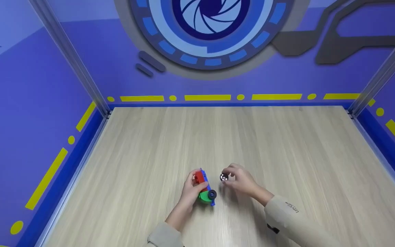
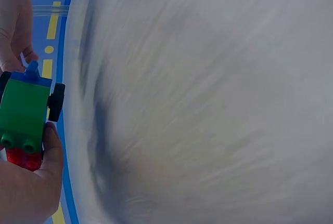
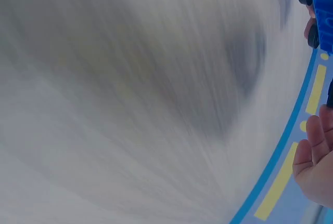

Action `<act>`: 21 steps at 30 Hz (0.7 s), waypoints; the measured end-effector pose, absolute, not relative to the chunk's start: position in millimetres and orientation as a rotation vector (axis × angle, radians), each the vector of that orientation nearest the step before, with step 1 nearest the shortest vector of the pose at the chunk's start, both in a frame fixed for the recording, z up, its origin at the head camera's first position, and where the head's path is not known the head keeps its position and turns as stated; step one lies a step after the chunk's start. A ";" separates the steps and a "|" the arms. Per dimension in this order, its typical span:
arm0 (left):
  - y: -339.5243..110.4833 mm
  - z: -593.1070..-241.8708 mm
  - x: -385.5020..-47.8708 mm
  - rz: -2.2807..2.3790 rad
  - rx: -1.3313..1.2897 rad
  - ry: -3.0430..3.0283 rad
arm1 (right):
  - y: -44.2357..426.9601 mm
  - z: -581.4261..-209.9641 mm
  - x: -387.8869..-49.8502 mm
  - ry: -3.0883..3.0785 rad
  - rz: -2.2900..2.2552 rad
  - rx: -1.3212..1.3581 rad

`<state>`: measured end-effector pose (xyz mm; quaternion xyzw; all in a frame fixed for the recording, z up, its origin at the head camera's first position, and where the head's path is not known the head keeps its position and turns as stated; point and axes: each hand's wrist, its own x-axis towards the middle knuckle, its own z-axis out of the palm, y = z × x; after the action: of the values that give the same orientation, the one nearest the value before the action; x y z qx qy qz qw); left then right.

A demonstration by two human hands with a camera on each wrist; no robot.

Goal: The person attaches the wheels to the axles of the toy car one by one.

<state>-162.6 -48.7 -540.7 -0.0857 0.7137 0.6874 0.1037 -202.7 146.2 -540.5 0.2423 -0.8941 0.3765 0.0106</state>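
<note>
My left hand (image 1: 191,189) grips a toy block car (image 1: 204,187) with a red block, a green part and a blue base. A black wheel (image 1: 212,194) sits at its green end. In the left wrist view the green part (image 2: 23,110) faces the camera, with a black wheel at each side. Between the fingertips of my right hand (image 1: 240,180) is a small, round, dark wheel-like piece (image 1: 224,177) with white spots, apart from the car. The right wrist view shows the car's blue underside (image 3: 323,13) and two black wheels; the piece there is mostly cut off.
Both hands are above a light wood-grain tabletop (image 1: 142,151). Blue panels (image 1: 214,85) with yellow markings stand behind it and along both sides. Metal posts (image 1: 77,65) rise at the back corners.
</note>
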 end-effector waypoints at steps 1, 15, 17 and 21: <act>-48.0 -539.2 -162.2 2.029 -0.248 2.099 | 145.9 -539.5 -202.5 -2.784 1.169 0.772; -35.7 -552.5 -170.3 2.002 -0.167 2.064 | 135.2 -526.2 -199.0 -2.653 1.145 0.817; -34.7 -551.7 -170.2 1.991 -0.160 2.071 | 133.9 -525.7 -198.8 -2.630 1.137 0.820; -33.1 -549.7 -169.7 1.969 -0.144 2.081 | 132.0 -525.7 -197.6 -2.596 1.122 0.825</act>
<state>-169.7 -33.1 -549.7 -0.0497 0.7186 0.6801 0.1360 -197.6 132.0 -525.7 0.2788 -0.8769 0.3792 0.0977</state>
